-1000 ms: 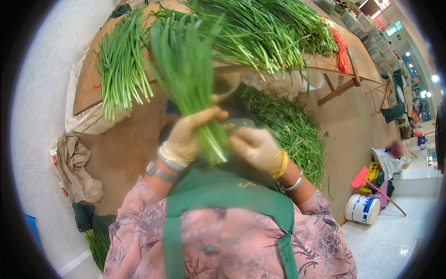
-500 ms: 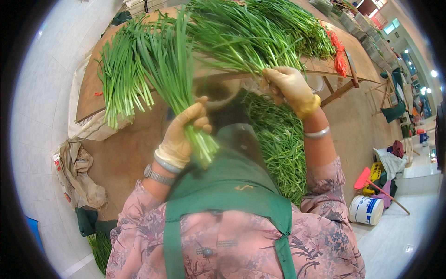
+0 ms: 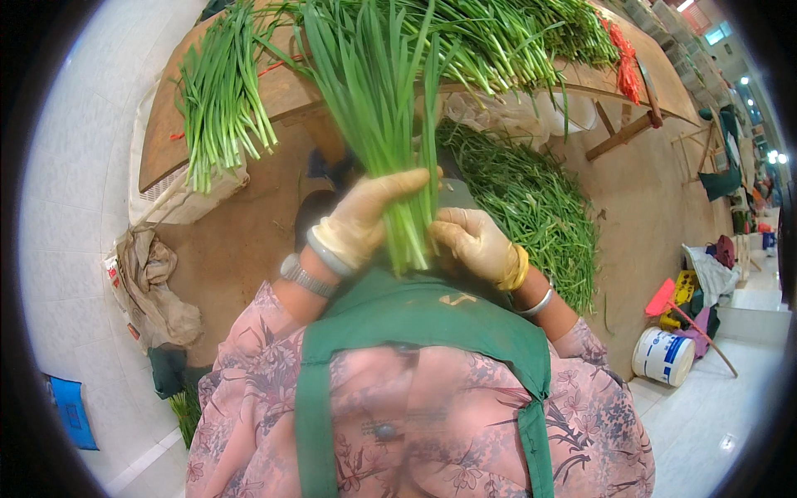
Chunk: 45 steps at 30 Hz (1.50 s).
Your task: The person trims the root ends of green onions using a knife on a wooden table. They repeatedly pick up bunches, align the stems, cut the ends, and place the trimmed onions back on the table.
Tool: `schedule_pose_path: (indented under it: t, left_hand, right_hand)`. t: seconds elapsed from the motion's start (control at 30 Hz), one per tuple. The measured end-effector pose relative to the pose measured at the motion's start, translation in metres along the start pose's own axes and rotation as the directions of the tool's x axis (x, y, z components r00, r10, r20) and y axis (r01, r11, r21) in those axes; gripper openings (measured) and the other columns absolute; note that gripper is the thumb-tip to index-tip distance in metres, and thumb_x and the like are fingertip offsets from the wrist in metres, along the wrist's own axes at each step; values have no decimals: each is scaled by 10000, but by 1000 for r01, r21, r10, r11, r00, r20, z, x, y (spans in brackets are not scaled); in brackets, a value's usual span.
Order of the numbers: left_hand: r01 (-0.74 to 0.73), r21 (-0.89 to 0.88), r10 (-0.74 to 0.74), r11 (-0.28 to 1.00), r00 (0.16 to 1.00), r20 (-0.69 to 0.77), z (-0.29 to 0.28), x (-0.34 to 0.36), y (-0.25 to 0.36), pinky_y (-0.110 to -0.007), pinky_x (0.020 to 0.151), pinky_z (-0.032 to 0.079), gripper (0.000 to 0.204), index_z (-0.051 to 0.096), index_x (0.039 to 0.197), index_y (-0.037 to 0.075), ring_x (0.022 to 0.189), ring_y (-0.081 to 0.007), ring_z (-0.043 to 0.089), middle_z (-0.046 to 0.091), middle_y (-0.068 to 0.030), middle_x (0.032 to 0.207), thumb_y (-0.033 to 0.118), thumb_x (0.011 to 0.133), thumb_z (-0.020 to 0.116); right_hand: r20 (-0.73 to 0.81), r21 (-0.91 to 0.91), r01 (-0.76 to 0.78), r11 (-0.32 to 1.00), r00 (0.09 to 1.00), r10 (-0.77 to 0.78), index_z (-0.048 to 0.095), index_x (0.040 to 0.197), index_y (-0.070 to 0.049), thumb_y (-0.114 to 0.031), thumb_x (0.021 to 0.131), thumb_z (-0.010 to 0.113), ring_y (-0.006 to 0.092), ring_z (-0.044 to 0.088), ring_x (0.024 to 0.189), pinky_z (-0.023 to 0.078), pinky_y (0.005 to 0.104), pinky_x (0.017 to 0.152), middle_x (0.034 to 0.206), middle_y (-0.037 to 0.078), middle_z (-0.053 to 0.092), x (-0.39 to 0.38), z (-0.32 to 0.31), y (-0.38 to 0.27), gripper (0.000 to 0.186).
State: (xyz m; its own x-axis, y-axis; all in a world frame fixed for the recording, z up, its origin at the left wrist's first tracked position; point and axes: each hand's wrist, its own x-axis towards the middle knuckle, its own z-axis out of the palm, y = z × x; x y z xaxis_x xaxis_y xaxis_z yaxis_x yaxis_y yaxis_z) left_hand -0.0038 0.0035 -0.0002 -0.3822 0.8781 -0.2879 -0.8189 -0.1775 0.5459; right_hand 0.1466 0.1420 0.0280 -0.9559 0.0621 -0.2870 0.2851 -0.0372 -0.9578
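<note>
Green long-leaved bundle [image 3: 374, 116]: gripped in cream-gloved left hand [image 3: 363, 212]; liable to splay if loosened; cream-gloved right hand [image 3: 480, 242]: hold unclear.

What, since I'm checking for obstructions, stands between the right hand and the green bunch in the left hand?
Nothing visible does. The right hand is right beside the lower end of the green bunch; whether it touches is unclear. The left hand grips the bunch from the other side.
</note>
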Motion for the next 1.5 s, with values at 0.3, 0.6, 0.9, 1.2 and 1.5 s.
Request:
schedule_pose_path:
  t: [0.3,0.6,0.9,1.2,1.5]
  left_hand:
    - [-152,59,158,987,982,-104,15,-3,-9,-395,843,601,374,575,1264,33,986,-228,693,681,-87,1074,42,906,682]
    - [-209,61,213,976,975,-60,13,-12,-1,-410,927,561,366,573,1261,63,1017,-241,684,692,-60,1052,30,910,671]
    - [-296,-108,302,949,952,53,9,-17,1,-483,996,521,333,556,1224,96,988,-209,647,643,-41,1049,12,913,638]
    - [-267,-253,285,930,958,39,-14,-6,13,-452,1019,518,362,528,1329,66,994,-188,679,683,-50,1098,43,972,583]
    - [-232,-197,240,953,971,21,-10,-10,18,-446,1001,524,359,539,1296,62,967,-186,676,678,-46,1066,51,947,623]
  right_hand:
    - [-467,-423,138,896,814,-345,614,870,8,-158,935,608,242,606,611,510,358,613,705,170,620,-2,5,29,179]
    - [-379,123,184,975,917,-126,625,1074,9,-182,1006,558,136,627,786,524,296,716,859,109,665,-15,-17,16,214]
    - [-483,268,-4,963,865,138,629,888,-26,-228,960,621,122,574,710,517,284,682,792,40,620,0,-10,39,214]
    - [-491,-803,-415,429,868,-79,695,1113,-34,-401,937,596,376,692,905,543,447,800,989,203,708,-29,-107,100,419]
    - [-20,-474,403,783,884,-467,652,866,9,-252,994,580,238,588,647,481,354,622,723,138,613,31,-3,-9,300]
